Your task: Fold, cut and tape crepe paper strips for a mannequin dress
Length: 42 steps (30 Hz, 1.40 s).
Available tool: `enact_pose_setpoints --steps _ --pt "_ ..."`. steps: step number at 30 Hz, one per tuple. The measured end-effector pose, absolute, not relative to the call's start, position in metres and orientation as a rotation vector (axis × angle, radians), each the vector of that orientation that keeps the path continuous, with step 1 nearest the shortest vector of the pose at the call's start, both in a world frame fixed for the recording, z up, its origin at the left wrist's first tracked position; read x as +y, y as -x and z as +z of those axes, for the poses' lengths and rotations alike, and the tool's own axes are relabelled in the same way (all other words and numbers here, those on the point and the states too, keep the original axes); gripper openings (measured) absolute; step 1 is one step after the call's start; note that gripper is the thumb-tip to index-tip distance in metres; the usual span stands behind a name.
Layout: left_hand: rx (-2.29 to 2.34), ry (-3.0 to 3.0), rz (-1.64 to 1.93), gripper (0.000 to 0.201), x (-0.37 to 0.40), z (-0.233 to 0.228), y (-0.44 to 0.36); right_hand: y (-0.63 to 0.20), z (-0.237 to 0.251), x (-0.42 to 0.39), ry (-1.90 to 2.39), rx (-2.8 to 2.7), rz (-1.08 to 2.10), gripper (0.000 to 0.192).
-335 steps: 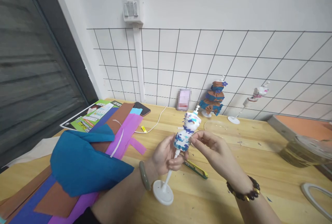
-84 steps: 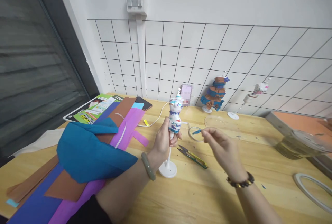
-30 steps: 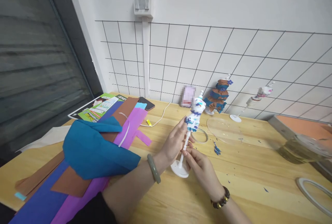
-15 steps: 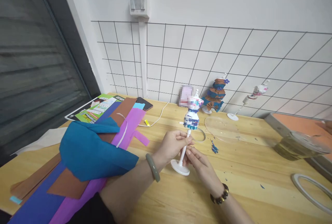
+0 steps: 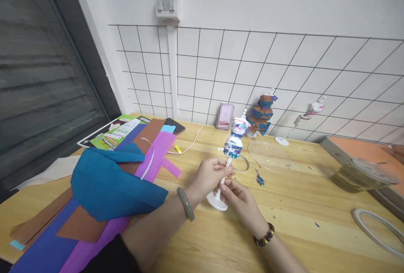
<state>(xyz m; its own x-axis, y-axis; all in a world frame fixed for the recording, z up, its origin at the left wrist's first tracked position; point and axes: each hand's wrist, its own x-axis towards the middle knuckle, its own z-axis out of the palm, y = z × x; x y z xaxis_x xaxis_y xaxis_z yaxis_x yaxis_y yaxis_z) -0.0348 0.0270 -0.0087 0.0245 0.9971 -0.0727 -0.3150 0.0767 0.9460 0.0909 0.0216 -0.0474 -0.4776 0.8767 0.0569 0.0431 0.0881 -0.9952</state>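
A small dress-form mannequin (image 5: pixel 234 144) on a white stem and round base stands slightly tilted in front of me. Its white torso carries patches of blue, purple, teal and pink. My left hand (image 5: pixel 210 177) pinches the stem just under the torso. Lower down, my right hand (image 5: pixel 238 197) has its fingers closed round the stem near the base. Beyond the mannequin lies a ring of tape (image 5: pixel 241 164), and a dark blue scrap (image 5: pixel 260 178) rests to its right.
Teal crepe paper (image 5: pixel 110 184) lies on brown, blue and purple strips at the left. A phone (image 5: pixel 175 126) and white cable sit behind. Near the wall stand a dressed mannequin (image 5: pixel 262 115) and a barer one (image 5: pixel 307 115). A clear cup (image 5: pixel 356 178) and tape roll (image 5: pixel 378 231) are right.
The mannequin's base has shifted slightly up and left, and its torso leans a little more to the right. My right hand has moved slightly left along the stem. My left hand keeps its hold.
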Motion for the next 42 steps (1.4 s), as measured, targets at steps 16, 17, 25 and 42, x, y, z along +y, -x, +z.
enact_pose_setpoints --steps 16,17,25,42 --pt "1.005 -0.942 1.303 0.032 0.027 -0.01 0.035 -0.093 -0.055 0.025 0.954 -1.627 1.456 0.04" --pt "1.012 -0.942 1.3 0.032 0.027 -0.011 0.035 -0.093 -0.056 0.025 0.95 -1.633 1.455 0.039" --pt "0.968 -0.952 1.303 0.032 0.028 -0.013 0.035 -0.092 -0.059 0.024 0.936 -1.609 1.454 0.036" --pt "0.787 -0.842 1.322 0.041 0.033 0.0 0.054 -0.09 -0.041 0.009 0.909 -1.537 1.671 0.038"
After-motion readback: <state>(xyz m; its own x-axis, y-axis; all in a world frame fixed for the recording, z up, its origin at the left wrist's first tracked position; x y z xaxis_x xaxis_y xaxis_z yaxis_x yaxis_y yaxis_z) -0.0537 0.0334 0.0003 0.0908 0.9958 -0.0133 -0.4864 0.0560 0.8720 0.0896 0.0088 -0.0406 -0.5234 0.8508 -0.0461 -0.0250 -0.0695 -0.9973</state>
